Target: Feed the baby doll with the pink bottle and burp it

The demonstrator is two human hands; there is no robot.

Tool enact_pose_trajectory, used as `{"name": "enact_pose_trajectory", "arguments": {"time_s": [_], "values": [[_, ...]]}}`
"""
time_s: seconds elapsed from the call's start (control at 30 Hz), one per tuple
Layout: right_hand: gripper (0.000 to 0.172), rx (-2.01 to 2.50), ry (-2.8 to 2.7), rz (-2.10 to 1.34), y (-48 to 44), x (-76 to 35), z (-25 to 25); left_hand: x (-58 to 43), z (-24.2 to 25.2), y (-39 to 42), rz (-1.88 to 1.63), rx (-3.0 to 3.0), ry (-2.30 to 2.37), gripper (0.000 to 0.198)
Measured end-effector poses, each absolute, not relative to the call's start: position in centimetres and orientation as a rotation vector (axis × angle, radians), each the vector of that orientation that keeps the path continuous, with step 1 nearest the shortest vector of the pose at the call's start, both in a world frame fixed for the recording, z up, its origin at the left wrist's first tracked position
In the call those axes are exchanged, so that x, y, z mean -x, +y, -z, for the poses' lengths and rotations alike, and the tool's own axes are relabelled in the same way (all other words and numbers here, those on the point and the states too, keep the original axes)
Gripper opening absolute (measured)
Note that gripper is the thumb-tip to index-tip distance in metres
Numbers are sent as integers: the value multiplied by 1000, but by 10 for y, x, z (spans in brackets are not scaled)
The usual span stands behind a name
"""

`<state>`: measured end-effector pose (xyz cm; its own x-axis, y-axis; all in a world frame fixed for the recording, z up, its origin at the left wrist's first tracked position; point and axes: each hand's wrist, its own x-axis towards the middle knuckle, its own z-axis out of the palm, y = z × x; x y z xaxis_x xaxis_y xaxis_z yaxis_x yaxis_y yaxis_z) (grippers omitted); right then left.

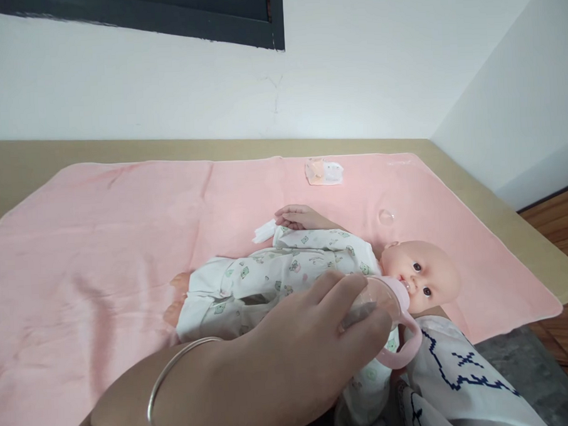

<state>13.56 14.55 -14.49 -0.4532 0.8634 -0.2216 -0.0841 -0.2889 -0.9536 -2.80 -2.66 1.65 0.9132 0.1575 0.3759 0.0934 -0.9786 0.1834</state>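
Note:
My left hand (336, 324), with a bracelet at its wrist, grips a clear bottle (370, 300) that has a pink collar and handles. The bottle's tip meets the mouth of a doll (432, 272) lying on its back in printed white clothes. My right arm passes beneath the doll's neck, its white sleeve (460, 368) at the lower right. Beyond the doll's body, my right hand (300, 216) shows with fingers loosely extended beside the doll's sleeve. Something white (265, 231) lies by its fingertips; whether it is touched is unclear.
A pink cloth (124, 214) covers much of a tan surface (168, 147). Near the cloth's back edge lies a small packet (324, 172), and a clear round cap (386, 216) rests behind the doll's head. White walls rise behind and to the right.

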Motion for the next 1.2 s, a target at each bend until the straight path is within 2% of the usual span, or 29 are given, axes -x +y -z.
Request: {"name": "enact_pose_trajectory", "arguments": {"time_s": [0.1, 0.47, 0.87, 1.2], "values": [[36, 1032, -1276, -1814, 142, -136, 142, 28, -14, -26, -594, -2922, 204, 38], [34, 1042, -1261, -1817, 141, -137, 140, 27, -12, -25, -642, -2946, 195, 35], [34, 1074, -1226, -1823, 141, -135, 139, 28, -12, -27, -592, -2953, 222, 44], [31, 1061, -1216, -1816, 135, -136, 132, 27, -11, -27, -583, -2950, 224, 43]]}}
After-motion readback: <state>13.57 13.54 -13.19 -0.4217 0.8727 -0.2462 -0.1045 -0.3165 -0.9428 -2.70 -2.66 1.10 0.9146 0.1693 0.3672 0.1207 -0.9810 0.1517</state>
